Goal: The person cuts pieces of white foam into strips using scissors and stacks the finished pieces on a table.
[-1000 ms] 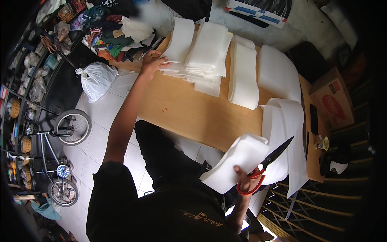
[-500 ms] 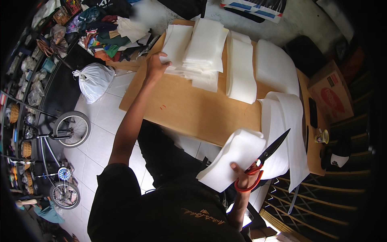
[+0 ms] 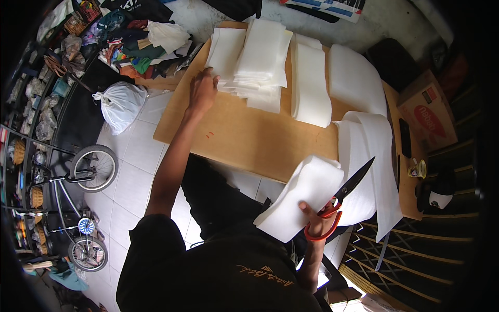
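My right hand holds large scissors with red handles and dark blades, which point up to the right. Under its thumb the same hand grips a folded strip of white foam sheet, held off the near edge of the table. My left hand rests at the lower left corner of a small stack of white foam sheets, its fingers bent but apart. Just right of that lies a thicker, uneven pile of white foam sheets. A long folded foam strip lies further right.
The wooden table also bears a broad white foam piece. More foam sheet drapes over its right edge. A phone, a cup and a cardboard box are at right. A bicycle and a tied white bag are at left.
My left hand has drawn its fingers in a little at the corner of the stack. My right hand keeps the scissors and the folded foam almost in place. The view has shifted slightly.
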Tool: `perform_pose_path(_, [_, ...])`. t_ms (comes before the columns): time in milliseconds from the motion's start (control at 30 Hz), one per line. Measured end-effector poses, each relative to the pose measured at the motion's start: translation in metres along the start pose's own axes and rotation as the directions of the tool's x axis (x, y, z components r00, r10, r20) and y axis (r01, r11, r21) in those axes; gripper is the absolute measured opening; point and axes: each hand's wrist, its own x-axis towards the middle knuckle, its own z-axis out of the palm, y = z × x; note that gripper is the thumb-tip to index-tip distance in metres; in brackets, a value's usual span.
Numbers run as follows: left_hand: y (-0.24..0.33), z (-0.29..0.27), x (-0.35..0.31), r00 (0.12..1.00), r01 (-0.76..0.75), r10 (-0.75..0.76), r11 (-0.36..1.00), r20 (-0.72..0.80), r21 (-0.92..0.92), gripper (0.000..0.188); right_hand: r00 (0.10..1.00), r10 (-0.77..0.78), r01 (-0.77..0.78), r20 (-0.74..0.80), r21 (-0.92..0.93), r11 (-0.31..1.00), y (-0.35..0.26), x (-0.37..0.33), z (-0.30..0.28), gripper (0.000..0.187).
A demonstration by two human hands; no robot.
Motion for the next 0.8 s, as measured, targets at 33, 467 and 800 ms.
perform_pose_path(33, [0.002,-0.001,-0.001,1.0,0.017,-0.017,0.999,0.005,-0.027,0.034,1.0,-0.01,0.01,-0.001,-0.002,1.0,-0.001,0.0,0.0,0.044])
perform_pose_path(467, [0.048,-0.033,-0.042,0.993,-0.069,0.052,0.985,-0.11,-0.159,0.034,0.997,-0.065,0.06,0.029,0.138,0.989,-0.009,0.003,0.01,0.043])
perform_pose_path(800, [0.163,-0.086,-0.176,0.704,0.613,0.221,0.291,0.675,-0.734,0.046,0.974,-0.067,0.05,0.218,0.082,0.995,-0.033,0.021,0.037,0.044])
